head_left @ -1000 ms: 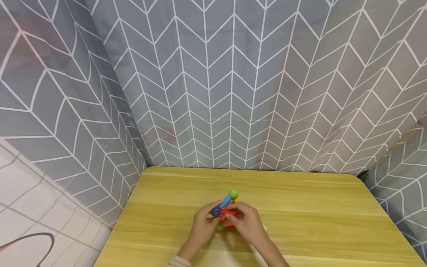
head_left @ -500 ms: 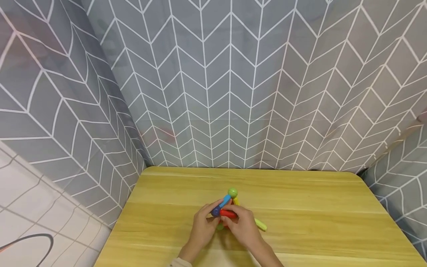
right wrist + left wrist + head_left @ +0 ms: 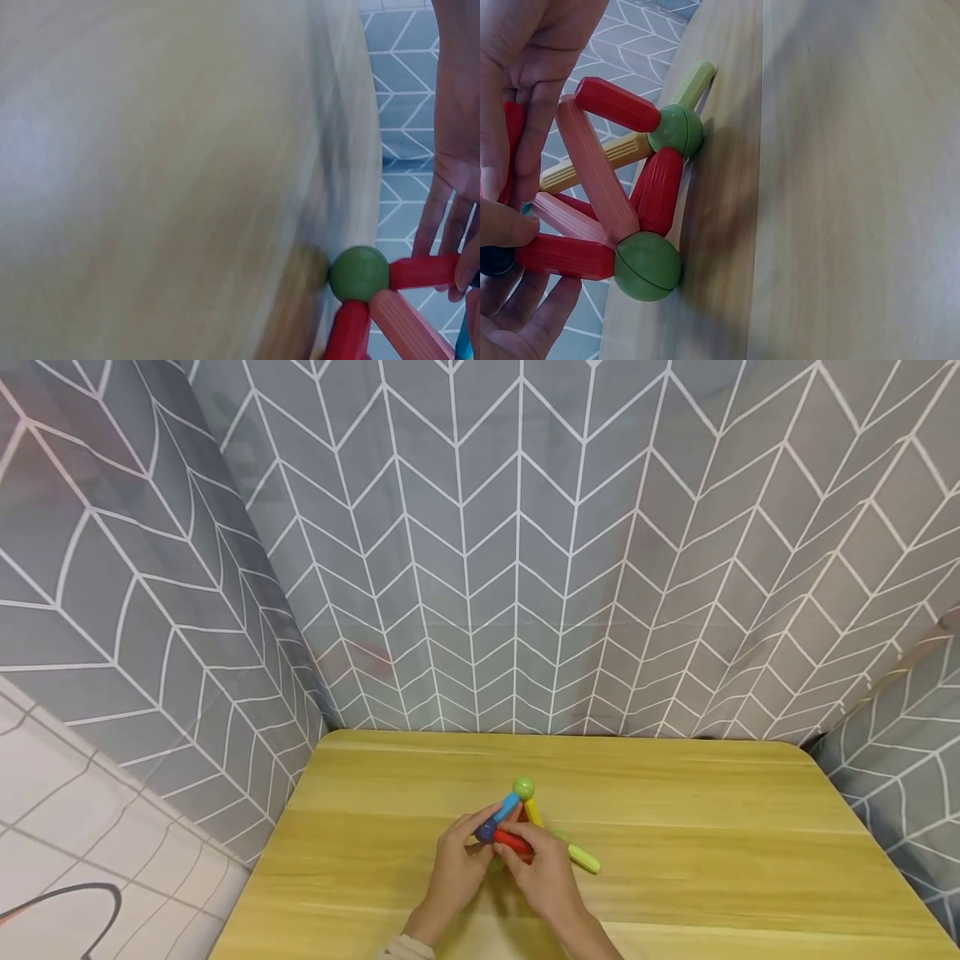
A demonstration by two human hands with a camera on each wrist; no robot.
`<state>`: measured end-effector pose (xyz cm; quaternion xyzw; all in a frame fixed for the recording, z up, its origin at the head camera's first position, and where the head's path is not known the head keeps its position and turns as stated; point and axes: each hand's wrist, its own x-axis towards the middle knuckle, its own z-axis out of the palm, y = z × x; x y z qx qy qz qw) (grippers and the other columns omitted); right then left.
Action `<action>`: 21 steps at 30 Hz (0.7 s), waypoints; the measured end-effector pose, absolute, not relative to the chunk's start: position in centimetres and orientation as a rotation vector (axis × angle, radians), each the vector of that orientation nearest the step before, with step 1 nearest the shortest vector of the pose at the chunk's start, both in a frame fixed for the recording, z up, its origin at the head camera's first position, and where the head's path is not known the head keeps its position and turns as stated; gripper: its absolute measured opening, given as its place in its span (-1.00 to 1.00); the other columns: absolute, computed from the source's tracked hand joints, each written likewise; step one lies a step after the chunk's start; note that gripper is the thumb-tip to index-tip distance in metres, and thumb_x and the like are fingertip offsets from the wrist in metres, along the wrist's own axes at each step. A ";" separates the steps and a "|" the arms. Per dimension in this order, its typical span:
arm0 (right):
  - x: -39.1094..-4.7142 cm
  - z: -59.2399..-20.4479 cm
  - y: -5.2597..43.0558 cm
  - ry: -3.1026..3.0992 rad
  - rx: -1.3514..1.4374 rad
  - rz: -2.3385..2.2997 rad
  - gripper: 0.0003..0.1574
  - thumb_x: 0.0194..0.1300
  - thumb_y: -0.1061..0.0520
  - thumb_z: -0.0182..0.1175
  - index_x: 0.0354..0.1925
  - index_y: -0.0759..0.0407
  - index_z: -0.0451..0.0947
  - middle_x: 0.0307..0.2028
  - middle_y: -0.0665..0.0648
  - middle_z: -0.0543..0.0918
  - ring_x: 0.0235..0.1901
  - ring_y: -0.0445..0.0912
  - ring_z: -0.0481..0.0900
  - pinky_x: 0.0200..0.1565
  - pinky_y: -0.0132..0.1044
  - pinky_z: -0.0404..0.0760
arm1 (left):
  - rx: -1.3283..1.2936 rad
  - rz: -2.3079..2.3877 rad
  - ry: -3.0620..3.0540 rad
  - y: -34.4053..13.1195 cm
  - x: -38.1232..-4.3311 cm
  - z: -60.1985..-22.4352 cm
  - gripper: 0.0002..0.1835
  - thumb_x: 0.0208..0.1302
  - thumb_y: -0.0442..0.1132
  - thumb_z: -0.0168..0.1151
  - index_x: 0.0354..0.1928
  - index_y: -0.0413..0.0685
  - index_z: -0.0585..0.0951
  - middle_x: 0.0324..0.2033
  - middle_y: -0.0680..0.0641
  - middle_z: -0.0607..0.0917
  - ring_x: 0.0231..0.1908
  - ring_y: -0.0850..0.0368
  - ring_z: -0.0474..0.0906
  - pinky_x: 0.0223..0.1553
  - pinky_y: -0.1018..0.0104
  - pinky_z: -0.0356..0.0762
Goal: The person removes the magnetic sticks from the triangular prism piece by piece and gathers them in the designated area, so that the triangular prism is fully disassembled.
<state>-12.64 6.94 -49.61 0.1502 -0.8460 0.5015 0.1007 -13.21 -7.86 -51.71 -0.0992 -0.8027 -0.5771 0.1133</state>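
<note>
A magnetic rod-and-ball frame stands on the table between both hands. My left hand [image 3: 457,858] holds the dark blue ball [image 3: 486,832] at its near corner, fingers also around the red rod [image 3: 566,256] below. My right hand [image 3: 546,868] pinches another red rod [image 3: 513,841], its end right at the blue ball. A light blue rod [image 3: 507,807] leads from that ball towards a green ball [image 3: 523,788] at the far corner, where a yellow rod [image 3: 533,812] meets it. Other green balls, such as the lower one [image 3: 648,266], join red and pink rods; the hands partly hide these in the head view.
A yellow-green rod [image 3: 583,858] sticks out to the right of the frame along the table. The wood-grain table [image 3: 712,835] extends on both sides. A grey patterned curtain [image 3: 495,568] hangs behind it.
My right hand has shifted slightly left and down, uncovering the yellow-green rod and more of the yellow rod. My left hand stays at the blue ball.
</note>
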 end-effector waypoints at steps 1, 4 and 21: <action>-12.5 -49.8 6.9 -2.491 0.446 1.491 -0.68 0.20 0.24 0.41 -0.04 0.13 0.72 -0.10 0.16 0.79 -0.14 0.02 0.77 -0.18 -0.45 0.70 | -0.286 -1.689 -2.358 -7.9 -13.1 -51.8 -0.51 0.25 -0.43 0.35 0.21 0.08 0.64 -0.04 -0.10 0.73 0.03 -0.10 0.66 -0.13 0.36 0.73; -12.1 -50.2 6.8 -2.470 0.454 1.504 -0.67 0.18 0.25 0.42 -0.04 0.17 0.72 -0.10 0.18 0.79 -0.14 0.03 0.77 -0.18 -0.45 0.70 | -0.273 -1.682 -2.370 -7.9 -12.9 -52.0 -0.49 0.23 -0.45 0.35 0.22 0.05 0.64 -0.05 -0.11 0.73 0.01 -0.09 0.66 -0.13 0.37 0.73; -12.6 -49.9 6.8 -2.444 0.461 1.567 -0.67 0.18 0.26 0.41 -0.05 0.13 0.73 -0.10 0.15 0.80 -0.15 -0.02 0.77 -0.18 -0.47 0.70 | -0.288 -1.679 -2.360 -7.9 -13.2 -51.7 -0.49 0.24 -0.46 0.33 0.22 0.08 0.64 -0.04 -0.12 0.72 0.03 -0.11 0.68 -0.14 0.39 0.73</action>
